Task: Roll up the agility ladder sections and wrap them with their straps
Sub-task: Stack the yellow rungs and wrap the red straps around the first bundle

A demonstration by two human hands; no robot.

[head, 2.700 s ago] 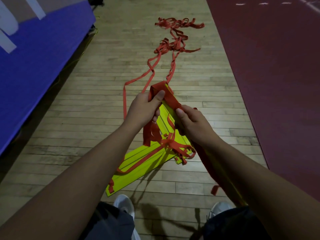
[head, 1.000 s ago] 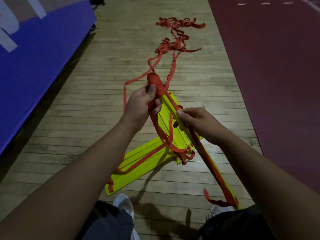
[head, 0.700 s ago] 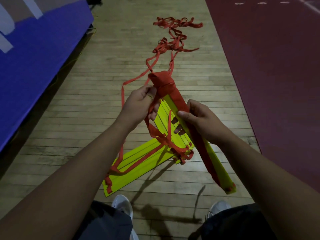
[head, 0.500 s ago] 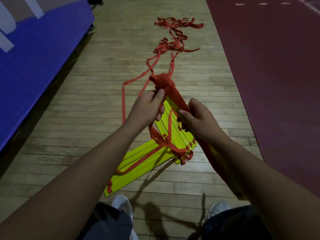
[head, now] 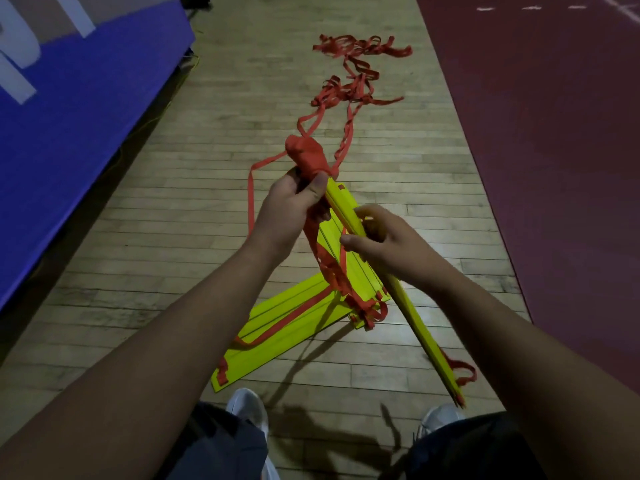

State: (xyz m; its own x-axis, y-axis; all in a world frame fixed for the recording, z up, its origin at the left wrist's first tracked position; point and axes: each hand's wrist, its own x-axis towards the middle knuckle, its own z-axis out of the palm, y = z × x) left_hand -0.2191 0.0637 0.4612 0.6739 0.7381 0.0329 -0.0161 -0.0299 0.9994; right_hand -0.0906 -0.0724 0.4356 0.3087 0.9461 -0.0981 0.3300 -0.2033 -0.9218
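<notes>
Head view: left hand point(head: 287, 209) grips the limp strap wad point(head: 306, 154); right hand point(head: 384, 244) curls round seemingly stiff, light rungs point(head: 410, 308) mid-length.

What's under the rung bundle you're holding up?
Fanned yellow rungs on the wooden floor, red strap crossing them. The right hand and bundle hide part of them.

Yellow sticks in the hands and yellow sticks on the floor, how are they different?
The held bundle is lifted and slanting; the floor pile lies flat. The held bundle is stacked tight; the floor pile is fanned out. Both are yellow with red straps.
</notes>
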